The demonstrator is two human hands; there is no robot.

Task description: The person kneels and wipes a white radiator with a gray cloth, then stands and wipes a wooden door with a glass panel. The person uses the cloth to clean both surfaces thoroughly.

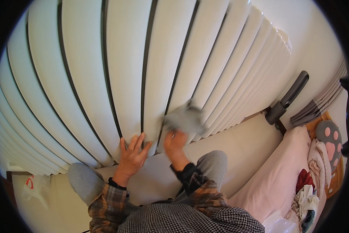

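So, from your left: a plastic bag (36, 194) lies on the floor (63, 200) beyond your left knee (81, 179), a slip hazard if you shifted onto it. Your left hand (133, 160) has its fingers fanned out at the lower end of the white ribbed panel (125, 58) in front of you; a fingertip could maybe get pinched if it slid into a dark gap (145, 58). Just right of that, your right hand (175, 144) grips a grey cloth over the panel, touching or not I can't tell; a loose corner might snag if dragged sideways. Looks-wise, the cloth's crumpled and blurry, the panel pale and smooth.
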